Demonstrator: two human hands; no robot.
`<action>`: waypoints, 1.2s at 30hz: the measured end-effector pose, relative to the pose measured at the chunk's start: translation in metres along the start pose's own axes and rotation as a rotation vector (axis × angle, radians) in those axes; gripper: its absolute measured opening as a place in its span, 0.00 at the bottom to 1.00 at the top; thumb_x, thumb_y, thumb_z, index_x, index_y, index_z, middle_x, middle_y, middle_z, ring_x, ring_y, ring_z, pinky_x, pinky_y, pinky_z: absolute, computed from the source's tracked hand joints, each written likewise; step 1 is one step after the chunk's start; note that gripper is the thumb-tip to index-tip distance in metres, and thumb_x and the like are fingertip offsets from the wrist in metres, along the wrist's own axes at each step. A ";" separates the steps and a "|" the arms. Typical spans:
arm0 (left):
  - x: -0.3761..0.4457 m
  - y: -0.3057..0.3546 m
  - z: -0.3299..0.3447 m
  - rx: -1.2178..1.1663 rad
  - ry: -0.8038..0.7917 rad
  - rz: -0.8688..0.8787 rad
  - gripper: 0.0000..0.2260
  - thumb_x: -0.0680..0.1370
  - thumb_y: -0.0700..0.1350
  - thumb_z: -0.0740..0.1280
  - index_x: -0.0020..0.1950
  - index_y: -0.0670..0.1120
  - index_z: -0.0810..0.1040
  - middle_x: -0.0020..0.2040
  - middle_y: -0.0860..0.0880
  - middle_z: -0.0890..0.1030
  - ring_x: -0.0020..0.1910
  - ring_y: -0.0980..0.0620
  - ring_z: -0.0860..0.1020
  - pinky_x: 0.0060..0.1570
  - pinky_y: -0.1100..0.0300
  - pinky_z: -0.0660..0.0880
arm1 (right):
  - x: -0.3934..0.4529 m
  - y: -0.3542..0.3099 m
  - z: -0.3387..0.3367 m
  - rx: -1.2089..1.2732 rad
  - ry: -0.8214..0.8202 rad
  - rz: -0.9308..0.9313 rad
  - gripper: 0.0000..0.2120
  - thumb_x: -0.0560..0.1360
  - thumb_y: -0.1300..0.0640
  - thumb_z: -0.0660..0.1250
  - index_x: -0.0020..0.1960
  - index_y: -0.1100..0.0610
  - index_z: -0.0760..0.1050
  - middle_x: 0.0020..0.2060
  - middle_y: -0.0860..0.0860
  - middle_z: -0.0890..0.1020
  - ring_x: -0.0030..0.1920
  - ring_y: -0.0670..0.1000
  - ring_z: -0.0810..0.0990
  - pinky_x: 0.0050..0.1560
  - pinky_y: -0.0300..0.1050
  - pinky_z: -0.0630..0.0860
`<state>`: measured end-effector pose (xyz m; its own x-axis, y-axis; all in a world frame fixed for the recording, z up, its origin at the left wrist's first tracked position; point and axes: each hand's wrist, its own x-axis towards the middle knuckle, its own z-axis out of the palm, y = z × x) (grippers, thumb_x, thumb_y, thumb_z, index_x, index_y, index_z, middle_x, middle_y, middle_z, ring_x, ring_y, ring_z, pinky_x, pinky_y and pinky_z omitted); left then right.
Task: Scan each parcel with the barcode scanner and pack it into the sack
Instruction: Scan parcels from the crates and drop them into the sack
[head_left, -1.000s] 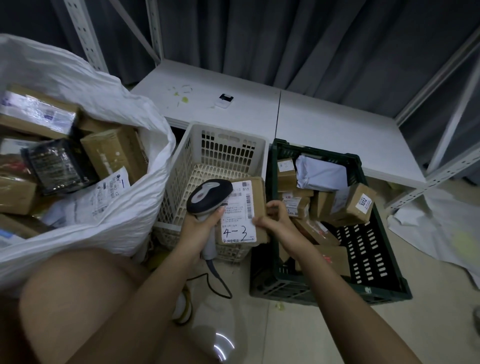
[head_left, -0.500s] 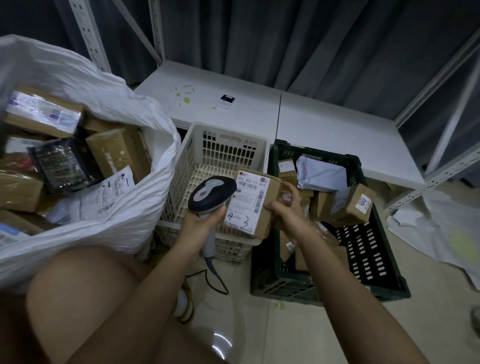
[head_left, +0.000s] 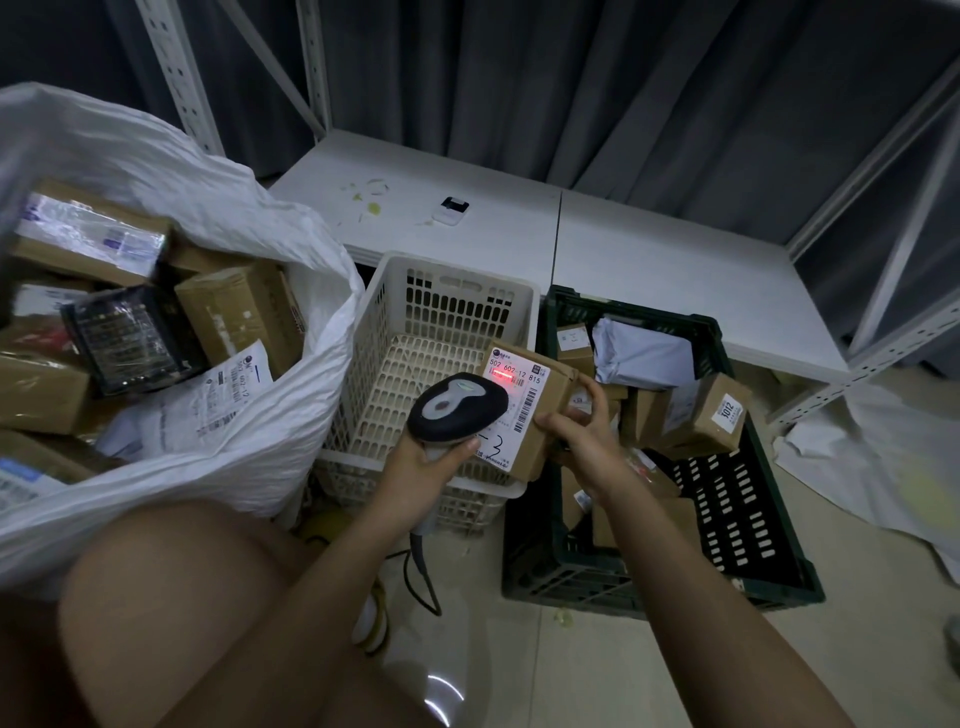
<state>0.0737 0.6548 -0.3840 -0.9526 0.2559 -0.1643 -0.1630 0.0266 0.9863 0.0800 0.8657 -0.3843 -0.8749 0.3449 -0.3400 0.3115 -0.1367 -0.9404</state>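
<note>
My left hand (head_left: 427, 457) grips a black and grey barcode scanner (head_left: 456, 409) by its handle. My right hand (head_left: 582, 434) holds a small brown cardboard parcel (head_left: 524, 405) with a white shipping label, tilted toward the scanner. A red scan light glows on the label's upper barcode. The big white sack (head_left: 218, 395) stands open at the left, with several boxes and a black parcel inside. The scanner and parcel hover over the white basket's right edge.
A white plastic basket (head_left: 447, 306) stands in the middle. To its right a dark green crate (head_left: 727, 530) holds several more parcels. Behind them is a low white shelf board (head_left: 649, 260) with a small device (head_left: 451, 210). My bare knee fills the lower left.
The parcel has tilted and moved slightly up and right. The scanner now points at the label, where a red light has appeared.
</note>
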 end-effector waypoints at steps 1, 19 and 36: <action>0.000 -0.001 0.000 0.007 -0.002 0.001 0.26 0.73 0.44 0.73 0.69 0.46 0.71 0.63 0.52 0.78 0.62 0.55 0.75 0.63 0.58 0.72 | 0.000 0.000 -0.001 -0.006 -0.002 -0.005 0.37 0.73 0.66 0.70 0.72 0.43 0.57 0.58 0.58 0.77 0.56 0.57 0.79 0.46 0.52 0.80; 0.000 -0.002 0.001 0.021 0.010 0.030 0.25 0.73 0.41 0.73 0.69 0.46 0.70 0.62 0.52 0.76 0.57 0.63 0.74 0.48 0.80 0.70 | 0.002 -0.001 0.000 -0.022 -0.011 -0.018 0.37 0.72 0.64 0.72 0.71 0.41 0.58 0.61 0.58 0.75 0.59 0.57 0.77 0.46 0.51 0.78; -0.007 0.019 0.002 -0.056 0.014 0.064 0.22 0.74 0.37 0.72 0.64 0.50 0.71 0.55 0.61 0.76 0.52 0.72 0.75 0.45 0.79 0.71 | -0.002 -0.013 0.005 -0.034 0.026 -0.102 0.39 0.71 0.61 0.74 0.72 0.41 0.58 0.62 0.55 0.75 0.60 0.57 0.77 0.54 0.58 0.79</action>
<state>0.0777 0.6550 -0.3638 -0.9649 0.2419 -0.1019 -0.1156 -0.0434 0.9923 0.0756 0.8619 -0.3710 -0.8930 0.3793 -0.2424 0.2341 -0.0686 -0.9698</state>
